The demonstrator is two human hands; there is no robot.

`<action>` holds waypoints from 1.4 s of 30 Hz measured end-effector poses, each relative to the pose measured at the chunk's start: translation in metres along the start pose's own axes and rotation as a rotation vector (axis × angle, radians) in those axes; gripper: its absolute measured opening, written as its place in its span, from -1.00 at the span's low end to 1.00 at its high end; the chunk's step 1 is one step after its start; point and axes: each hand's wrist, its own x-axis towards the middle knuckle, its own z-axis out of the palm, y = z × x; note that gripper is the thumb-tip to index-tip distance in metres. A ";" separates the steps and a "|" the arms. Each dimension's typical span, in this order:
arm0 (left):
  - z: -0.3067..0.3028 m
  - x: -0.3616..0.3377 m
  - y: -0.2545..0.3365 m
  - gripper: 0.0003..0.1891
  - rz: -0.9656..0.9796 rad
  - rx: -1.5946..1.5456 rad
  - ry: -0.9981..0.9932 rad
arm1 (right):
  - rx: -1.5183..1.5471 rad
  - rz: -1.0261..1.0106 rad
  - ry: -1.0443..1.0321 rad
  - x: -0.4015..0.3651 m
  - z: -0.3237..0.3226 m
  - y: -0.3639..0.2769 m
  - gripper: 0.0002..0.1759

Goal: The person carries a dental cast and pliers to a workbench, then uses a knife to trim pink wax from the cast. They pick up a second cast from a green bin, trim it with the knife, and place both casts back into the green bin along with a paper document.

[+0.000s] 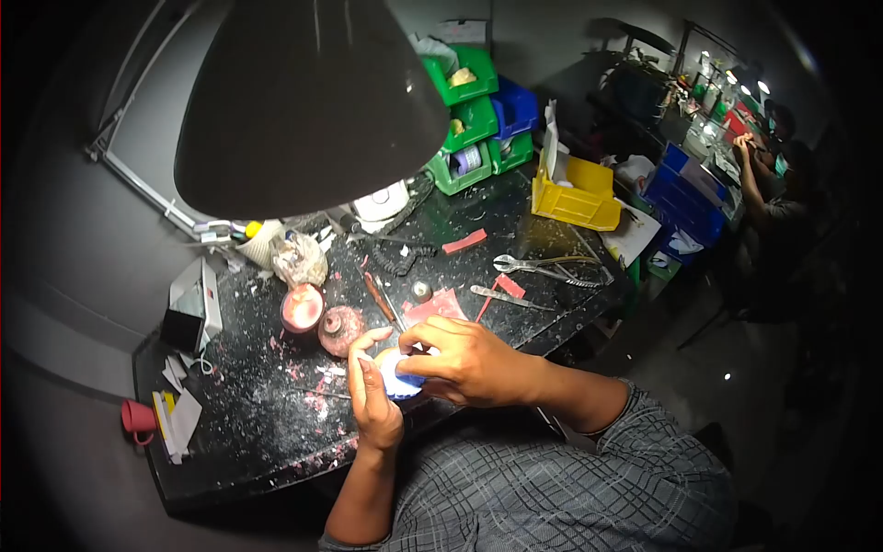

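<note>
Apparent hand-working step: the left hand (375,405) grasps a blue scalloped piece (399,381), the right hand (467,362) meets it, grip indiscernible; the next move calls for steady support

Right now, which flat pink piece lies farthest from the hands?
The pink strip right of the coiled cord; the piece by the knife and the sheet by the right hand lie closer.

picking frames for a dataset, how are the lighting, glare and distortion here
Head view: blue piece by the fingers brightly lit, partly washed out; head view: corners darken in a rounded, fisheye-like border; head view: co-worker at far right dim.
</note>
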 end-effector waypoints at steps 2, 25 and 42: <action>0.008 0.006 0.016 -0.33 -0.104 -0.185 -0.079 | -0.040 -0.011 0.034 0.000 -0.006 0.005 -0.61; -0.103 -0.049 0.022 -0.40 0.022 0.064 0.430 | -0.520 0.492 -0.037 0.088 -0.271 0.298 -0.64; -0.115 -0.042 0.014 -0.61 0.227 0.157 0.486 | -0.499 1.029 -0.046 -0.115 -0.233 0.217 -0.65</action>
